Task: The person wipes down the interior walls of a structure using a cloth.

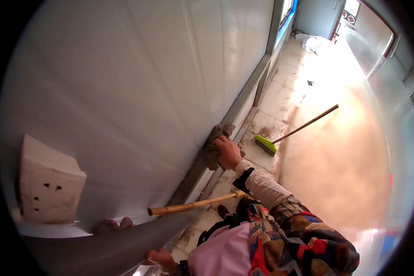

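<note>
My right hand (pixel 228 152) is closed on a grey-brown cloth (pixel 212 146), pressed to the grey ledge (pixel 185 187) along the foot of the white panelled wall (pixel 124 83). At the lower edge my left hand (pixel 162 261) is beside a dark grey curved surface (pixel 119 244); its fingers are mostly hidden. Fingertip-like pink shapes (pixel 119 224) show at that surface's upper side, and I cannot tell whether they are a reflection. A bamboo pole (pixel 188 206) lies slantwise between the ledge and my body.
A broom (pixel 308 123) with a green head lies on the dirty tiled floor (pixel 280 101) to the right. A socket (pixel 50 186) juts from the wall at left. Clear sheeting (pixel 377 129) hangs along the right. White crumpled material (pixel 315 43) lies near the far doorway.
</note>
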Demonstrator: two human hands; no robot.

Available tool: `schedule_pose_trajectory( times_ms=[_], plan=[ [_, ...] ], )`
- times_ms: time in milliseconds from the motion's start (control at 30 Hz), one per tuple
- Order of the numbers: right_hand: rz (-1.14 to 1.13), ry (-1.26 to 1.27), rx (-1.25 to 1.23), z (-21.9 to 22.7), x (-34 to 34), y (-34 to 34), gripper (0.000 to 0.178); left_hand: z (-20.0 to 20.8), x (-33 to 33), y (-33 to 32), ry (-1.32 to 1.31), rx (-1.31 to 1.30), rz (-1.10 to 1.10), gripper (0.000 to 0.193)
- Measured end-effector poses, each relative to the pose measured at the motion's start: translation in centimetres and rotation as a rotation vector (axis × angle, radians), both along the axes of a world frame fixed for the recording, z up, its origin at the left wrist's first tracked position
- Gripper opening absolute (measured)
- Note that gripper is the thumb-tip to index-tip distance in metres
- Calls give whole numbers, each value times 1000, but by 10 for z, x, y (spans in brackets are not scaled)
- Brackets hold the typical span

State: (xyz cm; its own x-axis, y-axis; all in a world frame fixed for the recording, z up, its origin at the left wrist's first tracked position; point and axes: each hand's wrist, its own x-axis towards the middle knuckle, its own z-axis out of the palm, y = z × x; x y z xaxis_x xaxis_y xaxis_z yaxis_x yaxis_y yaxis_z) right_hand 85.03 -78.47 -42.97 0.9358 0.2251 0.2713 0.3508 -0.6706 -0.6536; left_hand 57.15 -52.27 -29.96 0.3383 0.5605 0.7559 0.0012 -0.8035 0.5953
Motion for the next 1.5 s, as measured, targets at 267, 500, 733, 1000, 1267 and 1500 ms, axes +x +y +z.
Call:
schedule_pose_trajectory(
  times_ms=[267, 500, 733, 1000, 1267, 1500],
  plan=[
    [13, 19, -24, 4, -1, -1, 34, 7, 14, -3, -42, -36, -15, 79],
    [82, 41, -90, 1, 7, -10, 38, 10, 19, -14, -69, -24, 76, 78],
    [384, -52, -79, -2, 48, -44, 45, 16, 24, -38, -88, 48, 286, 76],
    [316, -70, -99, -7, 167, -138, 38, 9, -9, -38, -110, 4, 671, 74],
    [95, -150, -87, -12, 276, -219, 27, 10, 13, -37, -198, -69, 793, 82],
    [36, -150, -116, -4, 253, -202, 25, 28, 53, -55, -225, 28, 899, 77]
  ],
)
